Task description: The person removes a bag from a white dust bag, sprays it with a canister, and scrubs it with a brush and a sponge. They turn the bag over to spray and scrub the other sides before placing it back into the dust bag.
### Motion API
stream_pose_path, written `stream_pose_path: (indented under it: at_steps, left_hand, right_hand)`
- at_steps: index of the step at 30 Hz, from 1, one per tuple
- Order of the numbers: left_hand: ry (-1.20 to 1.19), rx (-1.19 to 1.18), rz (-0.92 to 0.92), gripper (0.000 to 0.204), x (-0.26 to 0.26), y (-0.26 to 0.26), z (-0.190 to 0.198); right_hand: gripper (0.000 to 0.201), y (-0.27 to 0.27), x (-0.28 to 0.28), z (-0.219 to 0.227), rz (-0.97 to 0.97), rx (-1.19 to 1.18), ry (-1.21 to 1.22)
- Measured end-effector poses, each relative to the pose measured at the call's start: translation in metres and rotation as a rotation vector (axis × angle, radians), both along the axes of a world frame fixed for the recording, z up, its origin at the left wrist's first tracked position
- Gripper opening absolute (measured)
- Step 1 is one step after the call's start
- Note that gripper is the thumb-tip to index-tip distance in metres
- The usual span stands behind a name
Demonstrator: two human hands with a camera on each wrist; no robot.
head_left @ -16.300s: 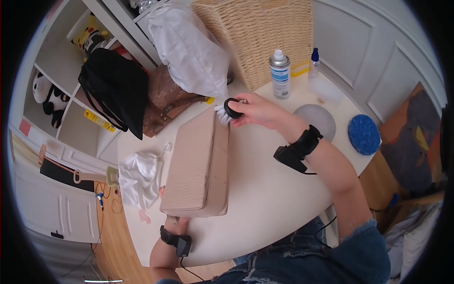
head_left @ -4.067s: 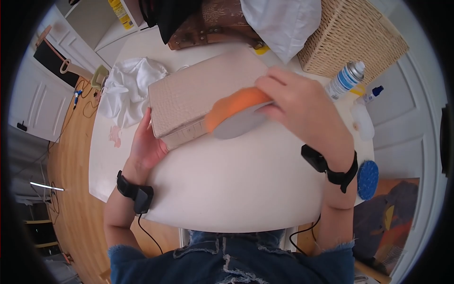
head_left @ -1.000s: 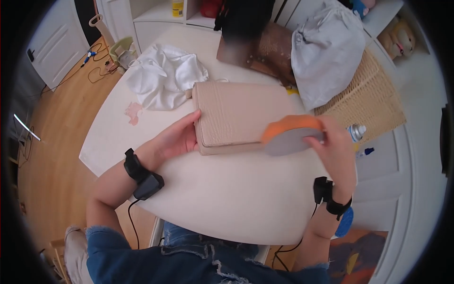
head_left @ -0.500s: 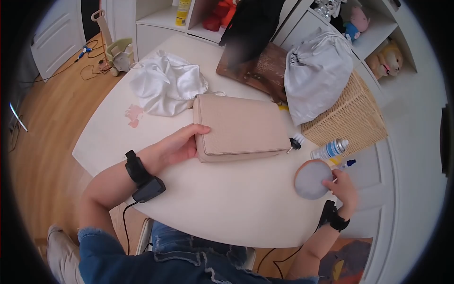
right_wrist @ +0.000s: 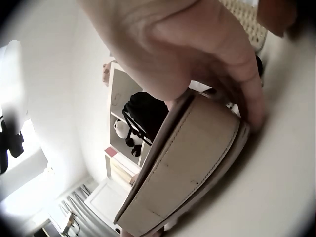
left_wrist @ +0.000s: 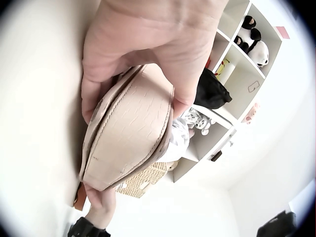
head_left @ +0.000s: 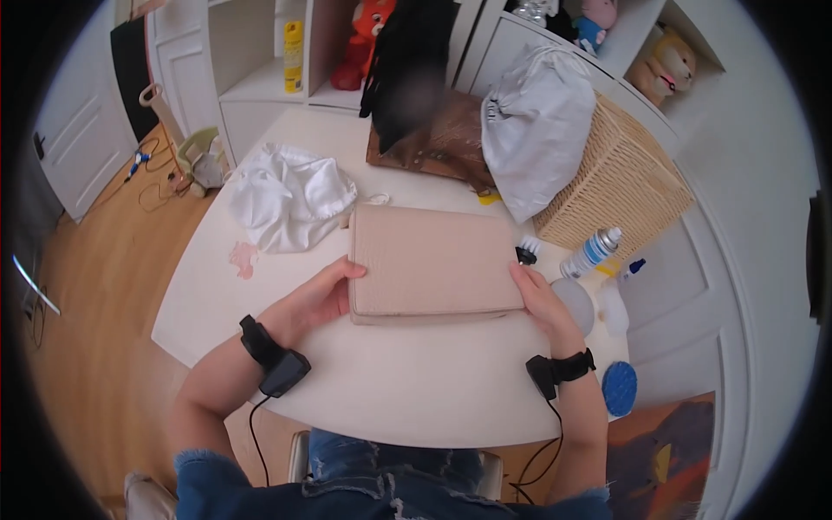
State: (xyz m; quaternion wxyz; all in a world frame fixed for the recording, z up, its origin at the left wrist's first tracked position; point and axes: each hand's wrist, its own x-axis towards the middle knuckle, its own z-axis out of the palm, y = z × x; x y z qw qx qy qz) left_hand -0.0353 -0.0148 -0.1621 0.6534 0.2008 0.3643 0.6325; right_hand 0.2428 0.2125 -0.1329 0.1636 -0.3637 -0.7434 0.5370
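Observation:
A pale pink leather handbag (head_left: 438, 264) lies on the white table in front of me, its flap side up. My left hand (head_left: 316, 299) grips its left end, thumb on the top face and fingers underneath. At the opposite end my right hand (head_left: 544, 299) holds it with the thumb over the edge. The left wrist view shows the stitched, creased side panel of the handbag (left_wrist: 131, 123) between thumb and fingers. Small dark marks dot the other side panel of the handbag (right_wrist: 182, 158). Beside my right hand lies a round grey-faced pad (head_left: 574, 303), partly hidden.
A small white-bristled brush (head_left: 526, 254) and a spray can (head_left: 591, 252) are to the right, with a blue round pad (head_left: 620, 388) at the edge. White satin cloth (head_left: 290, 195) lies left. A brown bag (head_left: 438, 143), a drawstring bag (head_left: 542, 126) and a wicker basket (head_left: 615, 186) stand behind.
My right hand earlier held the brush, then rubbed the handbag's edge with the orange-and-grey pad. It has set the pad down at the right and taken hold of the handbag's right end.

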Motion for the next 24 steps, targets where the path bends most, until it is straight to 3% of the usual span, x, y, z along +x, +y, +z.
stream_pose_path:
  at_steps: [2,5,11,13,17,19,20,24]
  left_hand:
    - [0.033,0.02,-0.034,0.053,-0.003,0.001,-0.003]
    - [-0.078,-0.03,-0.069,0.052,-0.008,0.0,-0.004]
    - [0.105,-0.05,0.009,0.05,-0.011,0.004,-0.008]
    - [0.177,-0.007,0.185,0.044,-0.008,0.008,-0.003]
    - [0.277,-0.017,0.174,0.042,-0.015,0.006,0.001]
    - [0.675,0.102,0.216,0.044,-0.019,0.005,0.001]
    - [0.7,0.094,0.204,0.044,-0.015,0.005,0.01]
    - [1.382,0.207,0.1,0.067,0.026,0.006,0.046]
  right_hand:
    - [0.048,0.0,0.002,0.001,-0.031,-0.478,0.144]
    - [0.051,-0.007,0.009,0.006,-0.02,-0.673,0.126]
    - [0.057,-0.009,0.018,-0.017,0.097,-0.596,0.215]
    - [0.057,-0.013,0.015,-0.01,0.072,-0.593,0.215]
    - [0.061,-0.02,0.018,-0.007,0.021,-0.504,0.174]
    - [0.063,-0.02,0.018,-0.019,-0.004,-0.501,0.215]
    - [0.066,-0.021,0.017,-0.023,-0.023,-0.486,0.227]
    - [0.068,-0.022,0.018,-0.022,-0.043,-0.504,0.255]
